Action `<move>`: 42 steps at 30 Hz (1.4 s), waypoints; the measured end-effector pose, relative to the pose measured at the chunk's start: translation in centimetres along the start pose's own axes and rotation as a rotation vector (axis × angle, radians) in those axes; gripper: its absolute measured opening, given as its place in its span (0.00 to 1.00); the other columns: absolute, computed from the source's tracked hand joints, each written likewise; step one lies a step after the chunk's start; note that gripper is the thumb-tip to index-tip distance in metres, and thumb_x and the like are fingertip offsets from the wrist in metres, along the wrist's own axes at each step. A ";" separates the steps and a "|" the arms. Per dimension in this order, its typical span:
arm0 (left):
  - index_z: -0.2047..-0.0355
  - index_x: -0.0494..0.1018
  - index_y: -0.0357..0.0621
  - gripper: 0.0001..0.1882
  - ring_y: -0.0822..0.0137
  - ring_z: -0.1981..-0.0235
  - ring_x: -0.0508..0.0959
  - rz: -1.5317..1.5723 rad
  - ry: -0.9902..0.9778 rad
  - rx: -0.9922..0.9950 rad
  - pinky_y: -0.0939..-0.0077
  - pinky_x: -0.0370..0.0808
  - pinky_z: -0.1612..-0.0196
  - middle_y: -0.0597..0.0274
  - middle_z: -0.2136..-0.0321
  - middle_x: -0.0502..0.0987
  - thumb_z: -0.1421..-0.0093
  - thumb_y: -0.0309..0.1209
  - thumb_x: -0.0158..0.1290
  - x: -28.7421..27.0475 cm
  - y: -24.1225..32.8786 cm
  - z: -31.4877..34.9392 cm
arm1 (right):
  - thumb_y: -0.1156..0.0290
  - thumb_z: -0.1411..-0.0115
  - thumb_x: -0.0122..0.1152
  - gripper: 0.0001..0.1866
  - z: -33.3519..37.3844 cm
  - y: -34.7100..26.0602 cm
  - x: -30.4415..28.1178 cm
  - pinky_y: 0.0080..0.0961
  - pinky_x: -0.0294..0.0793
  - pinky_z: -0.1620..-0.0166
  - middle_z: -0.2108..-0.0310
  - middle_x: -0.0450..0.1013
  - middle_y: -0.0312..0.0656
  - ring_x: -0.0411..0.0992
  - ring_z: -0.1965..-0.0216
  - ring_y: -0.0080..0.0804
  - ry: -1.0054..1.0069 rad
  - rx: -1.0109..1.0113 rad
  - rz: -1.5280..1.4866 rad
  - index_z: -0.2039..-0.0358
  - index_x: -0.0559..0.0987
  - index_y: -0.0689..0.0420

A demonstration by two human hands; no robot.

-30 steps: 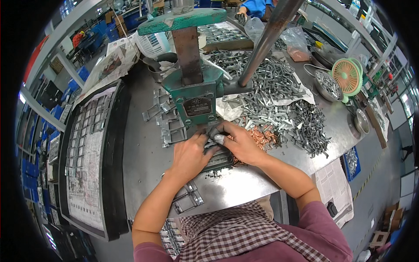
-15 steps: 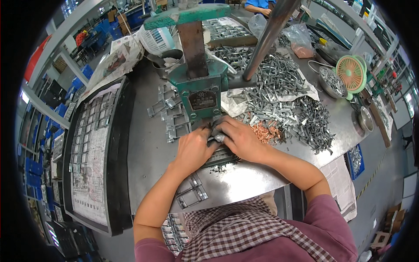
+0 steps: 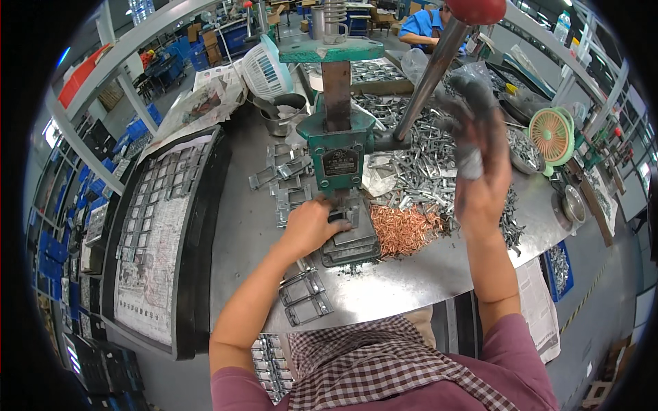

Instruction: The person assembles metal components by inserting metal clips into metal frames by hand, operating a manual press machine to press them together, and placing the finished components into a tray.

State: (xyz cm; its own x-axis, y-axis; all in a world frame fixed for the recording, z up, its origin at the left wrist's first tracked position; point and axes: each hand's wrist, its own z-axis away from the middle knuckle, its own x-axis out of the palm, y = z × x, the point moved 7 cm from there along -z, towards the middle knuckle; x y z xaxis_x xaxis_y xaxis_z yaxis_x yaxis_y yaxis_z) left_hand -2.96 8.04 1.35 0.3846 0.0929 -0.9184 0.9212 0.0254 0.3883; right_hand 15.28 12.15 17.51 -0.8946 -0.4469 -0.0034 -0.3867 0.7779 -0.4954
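- Two hands: left hand [image 3: 308, 225] is resting at the green cast-metal press [image 3: 340, 154], covering a grey metal workpiece [image 3: 353, 214]; grip unclear.
- Right hand [image 3: 482, 161] is hanging open near the red-knobbed steel lever [image 3: 430, 77].
- Silver rectangular frames [image 3: 308, 299] are lying left, probably done; copper-coloured pins [image 3: 404, 231] are waiting.
- Bare steel tabletop [image 3: 404, 286] is leaving front-edge room.

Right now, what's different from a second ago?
The right hand has moved up and rightward from the foot of the press, now open beside the lever, uncovering more copper-coloured pieces. The left hand stays there; the black tray stays put.
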 end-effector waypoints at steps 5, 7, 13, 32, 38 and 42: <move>0.66 0.72 0.37 0.20 0.50 0.68 0.74 0.043 0.138 -0.004 0.62 0.71 0.67 0.49 0.66 0.73 0.53 0.40 0.56 -0.1 -0.5 0.5 | 0.56 0.42 0.45 0.30 -6.6 -1.6 1.1 0.37 0.59 0.47 0.46 0.56 0.52 0.59 0.47 0.45 -0.058 -0.083 -0.137 0.44 0.54 0.62; 0.67 0.72 0.37 0.20 0.50 0.69 0.74 0.027 0.227 -0.026 0.62 0.70 0.66 0.48 0.69 0.74 0.53 0.40 0.56 -0.2 -0.2 0.9 | 0.54 0.41 0.44 0.30 -7.0 -1.0 0.9 0.39 0.57 0.45 0.46 0.55 0.54 0.58 0.46 0.47 -0.209 -0.005 -0.297 0.46 0.57 0.63; 0.68 0.71 0.36 0.19 0.48 0.70 0.74 0.009 0.250 0.010 0.60 0.71 0.69 0.49 0.68 0.74 0.52 0.40 0.55 0.4 -0.7 1.0 | 0.47 0.44 0.39 0.32 -1.1 -6.5 4.9 0.25 0.55 0.83 0.95 0.63 0.38 0.57 0.94 0.29 -0.525 0.134 -0.211 0.95 0.70 0.56; 0.63 0.68 0.31 0.20 0.59 0.69 0.75 0.621 0.180 -0.073 0.69 0.71 0.67 0.53 0.69 0.75 0.47 0.37 0.52 0.0 -0.5 4.0 | 0.60 0.47 0.54 0.20 -5.6 -1.9 -1.1 0.26 0.67 0.59 0.66 0.71 0.43 0.69 0.65 0.31 -0.534 -0.126 0.318 0.57 0.70 0.57; 0.54 0.62 0.31 0.22 0.60 0.69 0.72 1.816 -0.074 -0.110 0.70 0.70 0.63 0.51 0.64 0.71 0.42 0.38 0.44 2.1 2.3 7.0 | 0.68 0.53 0.58 0.17 7.6 7.7 -10.9 0.33 0.68 0.60 0.69 0.72 0.43 0.70 0.65 0.41 -0.850 0.260 1.237 0.61 0.73 0.55; 0.49 0.55 0.36 0.34 0.62 0.70 0.73 2.002 -0.312 0.063 0.61 0.71 0.64 0.53 0.59 0.66 0.52 0.37 0.57 2.5 4.5 6.6 | 0.70 0.56 0.56 0.07 14.1 8.8 -12.2 0.34 0.63 0.60 0.72 0.67 0.41 0.66 0.63 0.38 -0.800 0.340 1.224 0.75 0.75 0.57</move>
State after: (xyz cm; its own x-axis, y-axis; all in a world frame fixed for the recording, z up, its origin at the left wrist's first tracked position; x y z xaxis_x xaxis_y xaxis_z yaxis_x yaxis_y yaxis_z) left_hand 2.52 1.85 0.33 0.6523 -0.2002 0.7311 -0.7294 0.0965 0.6772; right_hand 25.94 18.22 0.91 -0.2182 0.1826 -0.9587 0.6590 0.7521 -0.0068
